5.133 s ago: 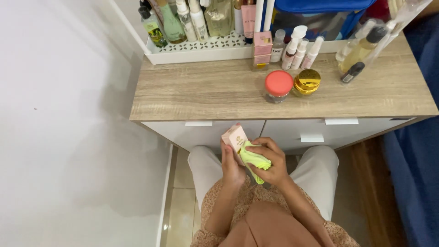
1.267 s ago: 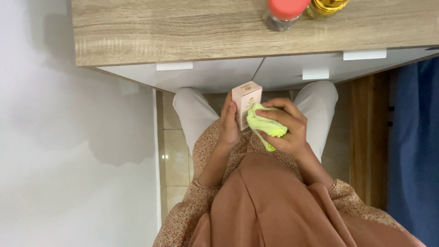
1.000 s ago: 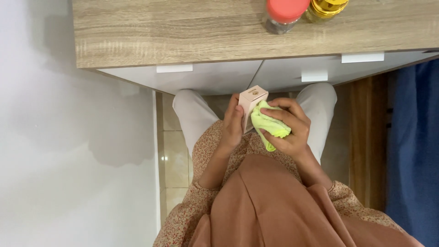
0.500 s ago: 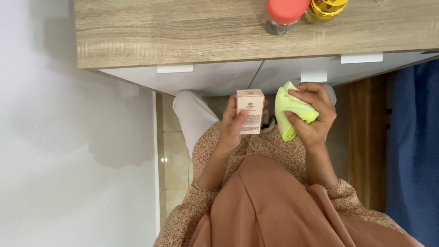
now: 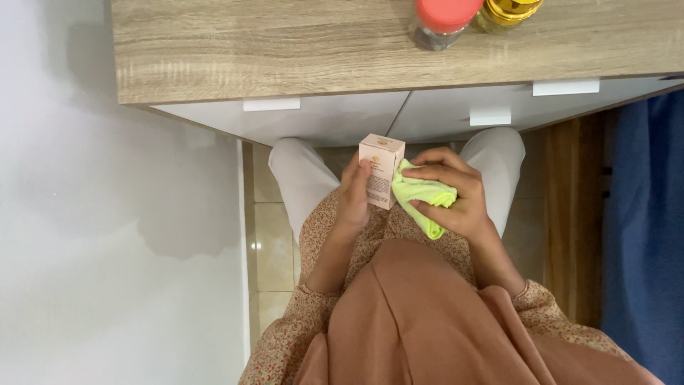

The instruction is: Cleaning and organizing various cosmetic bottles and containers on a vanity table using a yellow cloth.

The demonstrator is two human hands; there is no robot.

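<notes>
In the head view, your left hand (image 5: 354,202) grips a small pale pink carton (image 5: 381,170), a smooth rectangular cardboard box held upright just above the middle of the frame, thumb on its printed front face and fingers hidden behind it. Your right hand (image 5: 456,196) is closed around a bunched lime-green cloth (image 5: 422,201), soft and crumpled, pressed against the carton's right side so that cloth and box touch. Both hands sit over your lap, between knees in light trousers (image 5: 303,182), with a floral sleeve (image 5: 281,342) and a plain brown drape of fabric (image 5: 420,321) filling the bottom of the frame. Across the top runs a wood-grain tabletop (image 5: 285,50) with white drawer fronts (image 5: 335,117) and flat white handles beneath it. At the top edge, cut off, stand a jar with a red lid (image 5: 443,18) and a gold-lidded jar (image 5: 507,13); you cannot make out their contents. A matte white wall (image 5: 107,235) fills the left, glossy beige floor tiles (image 5: 271,249) show beside your leg, and a blue curtain (image 5: 645,235) hangs at the right next to a brown wooden strip.
</notes>
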